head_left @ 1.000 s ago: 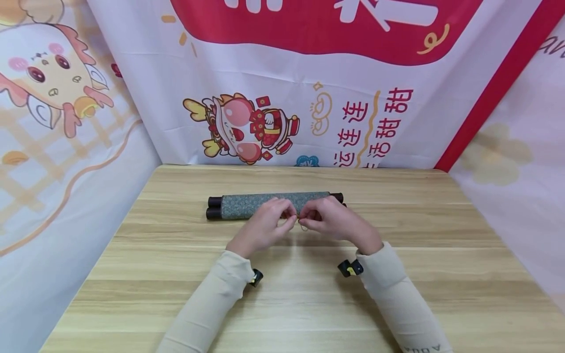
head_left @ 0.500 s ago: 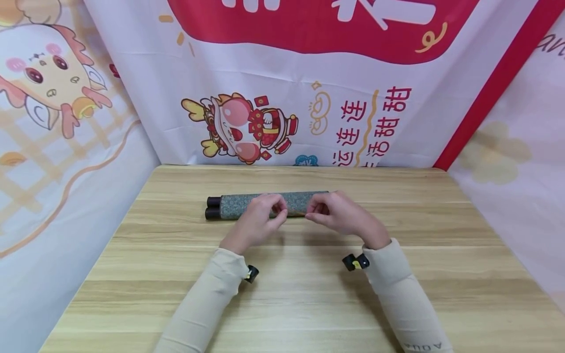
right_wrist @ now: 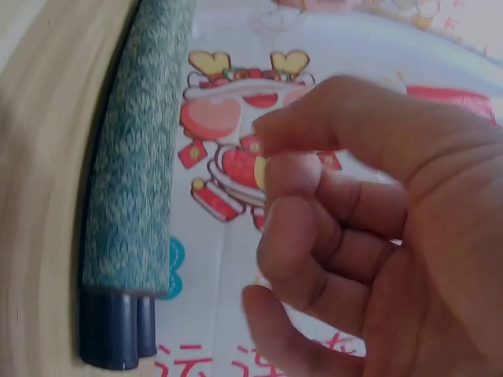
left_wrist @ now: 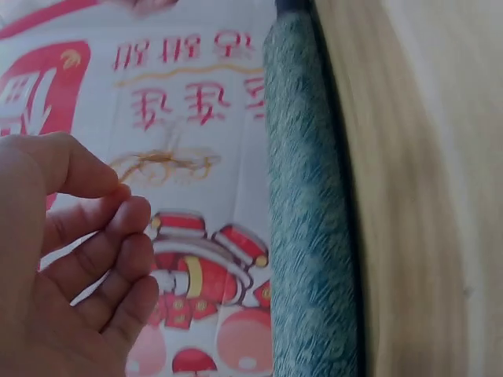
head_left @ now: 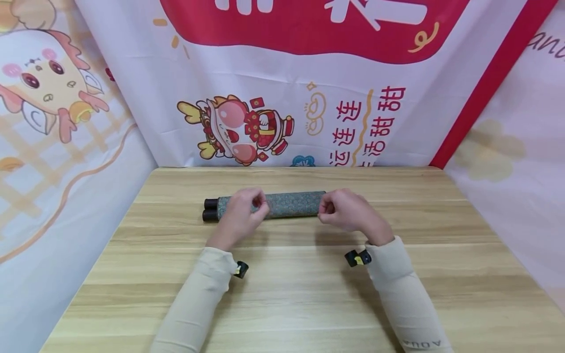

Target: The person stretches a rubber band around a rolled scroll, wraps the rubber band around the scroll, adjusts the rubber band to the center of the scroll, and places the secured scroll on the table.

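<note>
A rolled scroll (head_left: 293, 203) with blue-green patterned cloth and dark rod ends lies across the table. My left hand (head_left: 242, 212) is over its left part, hiding some of the cloth. In the left wrist view, that hand's thumb and forefinger pinch a thin yellowish-brown cord (left_wrist: 157, 160), blurred against the backdrop. My right hand (head_left: 346, 211) is at the scroll's right end and covers the rod tips in the head view. Its fingers curl in, thumb near the forefinger; the right wrist view shows nothing held. Two dark rod ends (right_wrist: 110, 330) stick out there.
The wooden table (head_left: 300, 294) runs up to a white and red printed backdrop (head_left: 265, 63) at the back. Printed cloth also hangs on the left side (head_left: 66, 162) and the right side. A small black device (head_left: 358, 258) sits at each wrist.
My hands, close together over the scroll's middle a second ago with a thin cord loop between them, have drawn apart, left hand leftward and right hand rightward. The scroll stays in place.
</note>
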Demonstrator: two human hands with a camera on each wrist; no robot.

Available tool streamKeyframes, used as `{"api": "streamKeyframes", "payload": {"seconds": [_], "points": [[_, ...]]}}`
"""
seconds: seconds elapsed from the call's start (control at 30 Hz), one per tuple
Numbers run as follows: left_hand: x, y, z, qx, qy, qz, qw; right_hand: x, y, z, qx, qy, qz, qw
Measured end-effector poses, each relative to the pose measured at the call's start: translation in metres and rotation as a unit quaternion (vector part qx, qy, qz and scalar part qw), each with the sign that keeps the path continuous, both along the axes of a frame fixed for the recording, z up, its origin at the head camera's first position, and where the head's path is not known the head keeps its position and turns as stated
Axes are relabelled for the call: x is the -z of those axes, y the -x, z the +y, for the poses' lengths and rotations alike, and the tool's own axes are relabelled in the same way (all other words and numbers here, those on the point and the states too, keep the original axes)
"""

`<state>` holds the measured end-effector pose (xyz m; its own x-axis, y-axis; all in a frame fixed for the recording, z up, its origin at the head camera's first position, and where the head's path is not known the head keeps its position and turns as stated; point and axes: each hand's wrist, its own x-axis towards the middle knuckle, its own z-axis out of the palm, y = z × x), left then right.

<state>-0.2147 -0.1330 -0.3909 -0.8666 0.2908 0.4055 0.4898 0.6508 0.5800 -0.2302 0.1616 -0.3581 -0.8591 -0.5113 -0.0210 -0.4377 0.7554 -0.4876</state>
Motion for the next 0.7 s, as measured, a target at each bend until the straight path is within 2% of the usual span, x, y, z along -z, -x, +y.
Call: {"api": "streamKeyframes", "payload": {"seconds": [0.07, 0.13, 0.3, 0.43, 0.7], "points": [[-0.001, 0.000, -0.005, -0.018, -0.007, -0.003, 0.9998, 0.000, 0.001, 0.004, 0.014, 0.002, 0.006, 0.9999], [0.000, 0.001, -0.008, -0.018, -0.013, -0.004, 0.9997, 0.000, 0.002, 0.005, 0.016, 0.018, 0.010, 0.9997], [0.002, 0.003, -0.003, 0.017, -0.003, -0.009, 0.9998, -0.003, 0.001, 0.001, -0.005, 0.036, 0.023, 0.9991], [0.004, 0.000, 0.007, 0.043, 0.009, -0.021, 0.9988, -0.005, -0.002, -0.006, -0.014, 0.035, 0.024, 0.9990], [0.005, -0.003, 0.024, 0.073, 0.030, -0.025, 0.9966, -0.003, -0.006, -0.015, -0.035, 0.052, 0.045, 0.9971]]}}
